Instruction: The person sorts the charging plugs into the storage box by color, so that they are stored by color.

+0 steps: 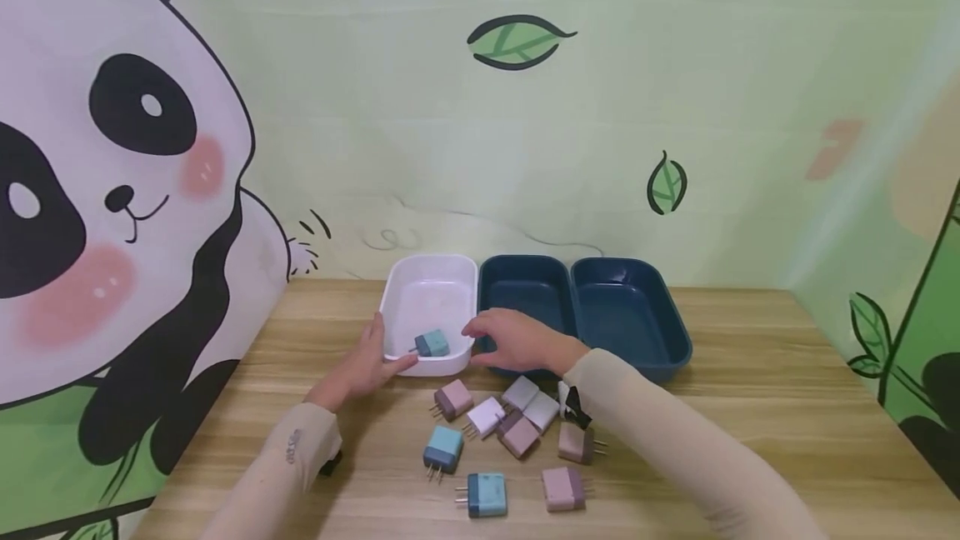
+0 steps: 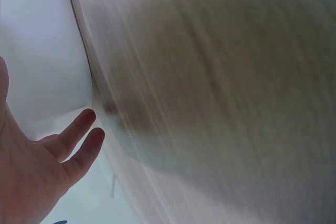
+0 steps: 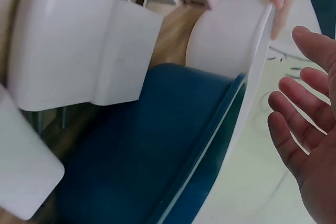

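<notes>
White box [image 1: 433, 366], head view: it stands between my left hand [image 1: 362, 367] and my right hand [image 1: 517, 342]. Left fingers lie at its left side, thumb by the front rim; right fingers are parted just by its right rim, with nothing held. One blue plug [image 1: 433, 343] lies inside, between the two hands. Loose plugs [image 1: 519, 433] lie on the tabletop [image 1: 382, 473], nearer me than the fingers, prongs pointing several ways. Finding: my right sleeve [image 1: 667, 427] passes close over that group; a low withdrawal could drag plugs or catch prongs. Two navy boxes [image 1: 630, 327], under and beyond my right fingers, adjoin the white one; a sideways push could shift the row.

Left wrist view: fingers spread, next to the white wall, gripping nothing. Finding: so slack a hold would, I judge, let the box skid if bumped.

Right wrist view: fingers lightly bent and wide, holding nothing. Pale plugs [image 3: 68, 40] stand across the navy wall from them, close to the camera. Wrist clearance cannot be told; a careless turn could knock these first.
</notes>
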The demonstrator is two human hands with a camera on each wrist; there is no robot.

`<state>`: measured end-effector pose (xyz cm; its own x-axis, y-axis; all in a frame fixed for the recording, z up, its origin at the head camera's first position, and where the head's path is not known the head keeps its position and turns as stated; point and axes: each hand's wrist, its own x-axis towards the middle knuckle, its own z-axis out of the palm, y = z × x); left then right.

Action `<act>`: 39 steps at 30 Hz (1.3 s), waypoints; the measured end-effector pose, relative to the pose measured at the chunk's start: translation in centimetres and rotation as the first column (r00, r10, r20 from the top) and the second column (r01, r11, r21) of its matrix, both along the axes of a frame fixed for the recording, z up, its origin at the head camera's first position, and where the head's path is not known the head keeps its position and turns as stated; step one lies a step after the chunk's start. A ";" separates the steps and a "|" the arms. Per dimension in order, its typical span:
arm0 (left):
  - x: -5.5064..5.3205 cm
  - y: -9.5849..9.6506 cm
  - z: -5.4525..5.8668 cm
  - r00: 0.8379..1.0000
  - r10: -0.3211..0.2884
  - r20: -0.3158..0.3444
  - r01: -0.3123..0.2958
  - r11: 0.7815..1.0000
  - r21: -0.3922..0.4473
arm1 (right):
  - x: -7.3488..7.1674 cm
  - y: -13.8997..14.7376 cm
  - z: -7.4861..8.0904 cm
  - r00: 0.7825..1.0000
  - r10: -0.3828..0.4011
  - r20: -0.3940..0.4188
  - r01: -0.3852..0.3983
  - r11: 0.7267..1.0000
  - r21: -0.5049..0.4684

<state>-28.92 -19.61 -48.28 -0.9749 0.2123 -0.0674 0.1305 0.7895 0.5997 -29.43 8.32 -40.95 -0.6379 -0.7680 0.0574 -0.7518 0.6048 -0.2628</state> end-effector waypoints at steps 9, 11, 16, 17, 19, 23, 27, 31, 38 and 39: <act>0.1 -0.1 0.0 1.000 -0.007 -0.008 0.007 1.000 -0.021 | 3.3 1.5 0.3 0.998 0.062 -0.001 -0.062 0.998 0.013; 0.2 -0.1 0.0 1.000 -0.005 -0.002 0.005 1.000 -0.020 | 3.8 1.8 0.0 0.997 0.075 0.000 -0.075 0.997 0.014; 0.3 0.0 0.0 1.000 -0.010 -0.002 0.010 1.000 -0.018 | 5.1 2.4 -0.9 0.994 0.100 0.049 -0.101 0.995 0.011; 0.3 0.0 0.0 1.000 -0.014 -0.005 0.014 1.000 -0.018 | 5.3 2.5 -1.0 0.992 0.107 0.060 -0.108 0.994 0.004; 0.3 0.0 0.0 1.000 -0.018 -0.004 0.018 1.000 -0.012 | 5.8 2.6 -1.3 0.989 0.130 0.072 -0.130 0.991 -0.006; 0.1 0.0 0.2 1.000 -0.020 -0.002 0.020 1.000 0.002 | 6.8 2.7 -1.6 0.980 0.181 0.082 -0.178 0.983 -0.040; 0.0 -0.1 0.3 1.000 -0.020 -0.003 0.020 1.000 -0.005 | 7.8 2.7 -2.0 0.973 0.214 0.083 -0.212 0.977 -0.035; 0.0 -0.1 0.5 1.000 -0.025 0.003 0.025 1.000 -0.019 | 8.7 2.8 -2.6 0.969 0.239 0.069 -0.240 0.971 0.007; 0.2 -0.1 0.5 1.000 -0.023 -0.003 0.023 1.000 -0.003 | 9.9 2.7 -3.5 0.957 0.261 0.126 -0.272 0.959 0.077; 0.2 -0.1 0.5 1.000 -0.025 -0.008 0.025 1.000 -0.008 | 10.0 2.7 -3.5 0.955 0.264 0.138 -0.277 0.957 0.085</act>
<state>-28.70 -19.67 -47.78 -0.9697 0.2363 -0.0613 0.1552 0.7907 0.5922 -19.42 10.99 -44.50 -0.4027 -0.9102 -0.0970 -0.8562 0.4120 -0.3118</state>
